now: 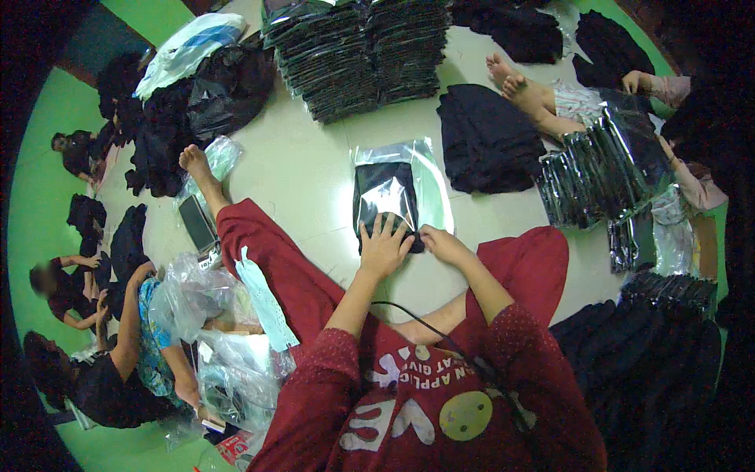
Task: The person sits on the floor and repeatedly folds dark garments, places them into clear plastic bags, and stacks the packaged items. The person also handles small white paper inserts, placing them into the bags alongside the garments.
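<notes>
A folded black garment (385,179) lies on the floor in front of me, inside a clear plastic bag (435,185) that shines in the light. The bag is wider than the garment and spreads out to its right. My left hand (384,248) rests flat on the near part of the packed garment, fingers spread. At the bag's near right corner, my right hand (446,246) has its fingers drawn together, seemingly pinching the plastic edge; the fingertips show only in part.
Tall stacks of bagged black garments (362,59) stand ahead. A black cloth pile (487,141) lies to the right, near a person's bare feet and a row of packed garments (594,173). At left are loose plastic bags (236,370), a phone-like dark device (198,223) and other people.
</notes>
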### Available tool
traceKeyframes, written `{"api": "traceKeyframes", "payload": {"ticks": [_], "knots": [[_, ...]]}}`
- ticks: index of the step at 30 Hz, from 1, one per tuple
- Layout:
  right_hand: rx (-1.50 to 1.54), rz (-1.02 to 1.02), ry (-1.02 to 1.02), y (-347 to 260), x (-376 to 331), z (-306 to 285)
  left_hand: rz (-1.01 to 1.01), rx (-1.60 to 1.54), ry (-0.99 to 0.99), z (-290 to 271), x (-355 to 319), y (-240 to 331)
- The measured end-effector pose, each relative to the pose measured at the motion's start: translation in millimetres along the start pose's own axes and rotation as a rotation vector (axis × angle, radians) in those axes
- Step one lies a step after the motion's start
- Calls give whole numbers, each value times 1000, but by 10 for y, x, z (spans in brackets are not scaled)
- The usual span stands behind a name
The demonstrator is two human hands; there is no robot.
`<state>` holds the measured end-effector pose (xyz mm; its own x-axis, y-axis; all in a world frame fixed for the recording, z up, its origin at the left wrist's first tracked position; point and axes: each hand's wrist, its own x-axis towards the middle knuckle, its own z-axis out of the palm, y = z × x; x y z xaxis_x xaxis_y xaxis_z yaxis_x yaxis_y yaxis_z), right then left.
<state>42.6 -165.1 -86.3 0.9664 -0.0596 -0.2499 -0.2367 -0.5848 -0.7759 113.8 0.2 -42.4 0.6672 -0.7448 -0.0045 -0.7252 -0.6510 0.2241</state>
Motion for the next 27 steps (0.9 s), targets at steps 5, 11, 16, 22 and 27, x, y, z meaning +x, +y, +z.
{"api": "traceKeyframes", "payload": {"ticks": [5, 11, 16, 22, 27], "knots": [[21, -25, 9, 75, 7, 23, -18, -296, -26, -287, -91, 209], [8, -4, -31, 49, 6, 19, -99, 84, 159, -96, 360, -25], [-12, 11, -19, 29, -49, -10, -170, -188, 464, 5, 272, -312], [-13, 7, -9, 6, -23, -29, -706, -907, -269, -142, 5, -918], [-12, 74, -3, -29, -91, -26, -526, -1019, -21, 45, -53, -927]]}}
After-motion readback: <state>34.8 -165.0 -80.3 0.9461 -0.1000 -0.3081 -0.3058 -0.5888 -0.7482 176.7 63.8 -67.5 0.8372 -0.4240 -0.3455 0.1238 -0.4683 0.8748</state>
